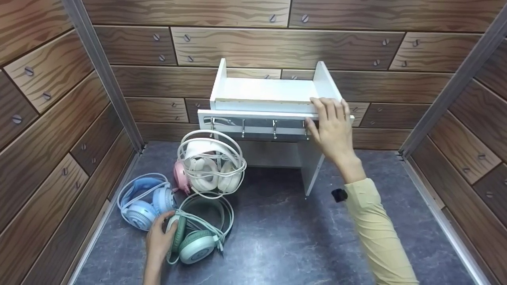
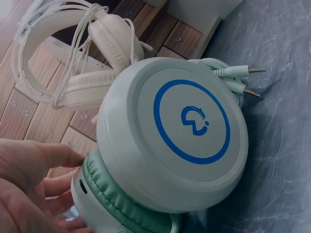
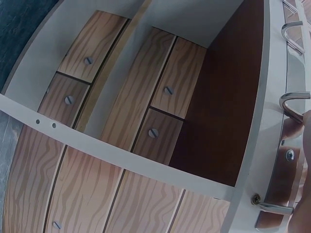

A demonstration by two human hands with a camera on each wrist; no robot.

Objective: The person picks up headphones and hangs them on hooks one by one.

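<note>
My left hand (image 1: 159,237) grips one ear cup of the green headphones (image 1: 197,247), which lie on the floor with their cable coiled around them. In the left wrist view, the fingers (image 2: 60,187) hold the cup's rim. My right hand (image 1: 334,132) rests on the top right of the white shelf unit (image 1: 269,90), fingers over the edge by the hook rail (image 1: 259,122). White headphones (image 1: 216,170) hang from the leftmost hook. Blue headphones (image 1: 148,204) lie left of the green ones. A pink ear cup (image 1: 181,176) shows behind the white pair.
Wood-patterned panels (image 1: 277,47) stand behind and on both sides, with metal corner posts (image 1: 107,75). Beneath everything is a dark grey marbled floor (image 1: 285,245). A small black object (image 1: 339,194) is at the right wrist. The hooks (image 3: 294,104) jut out from the rail.
</note>
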